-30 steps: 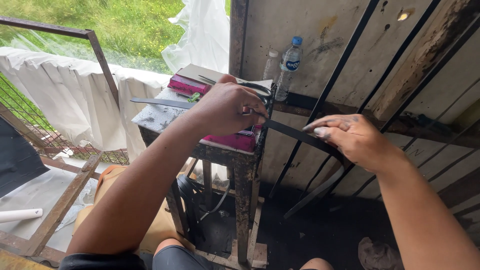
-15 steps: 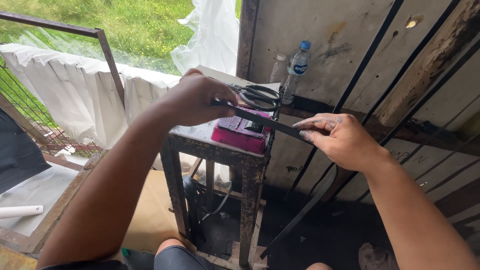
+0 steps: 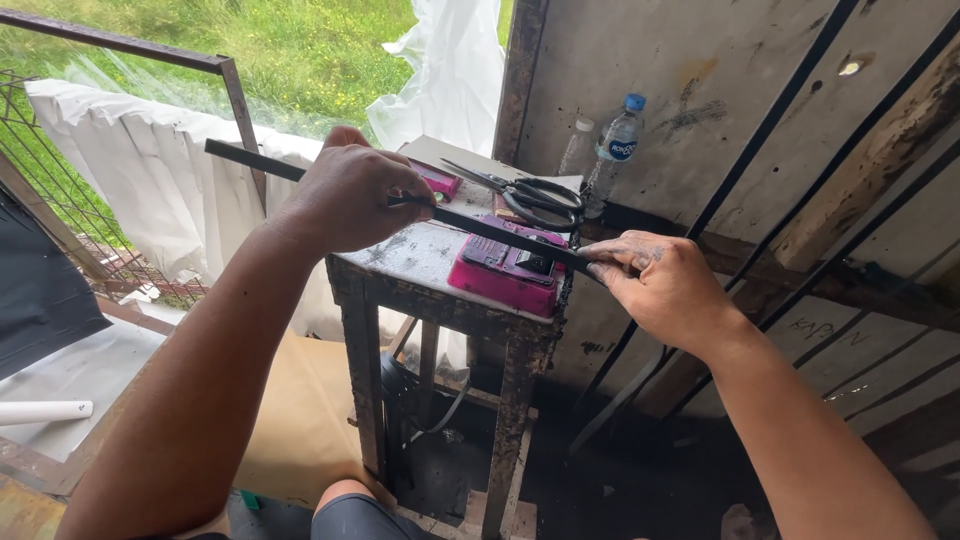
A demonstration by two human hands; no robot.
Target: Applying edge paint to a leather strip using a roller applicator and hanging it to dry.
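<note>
2 hands grip 1 long black strip (image 3: 480, 228) above the small desk (image 3: 420, 255): left hand (image 3: 345, 198) clenched around its middle, right hand (image 3: 655, 285) pinching its end, over the pink box (image 3: 495, 272) beside scissors (image 3: 530, 195).

Two hands, the left hand (image 3: 345, 195) and right hand (image 3: 655, 285), hold one black strip (image 3: 480, 228). On one small stand (image 3: 400, 265) lie one pair of scissors (image 3: 530, 195) and two pink boxes (image 3: 505, 272). Behind stand two plastic bottles (image 3: 617, 148)
</note>
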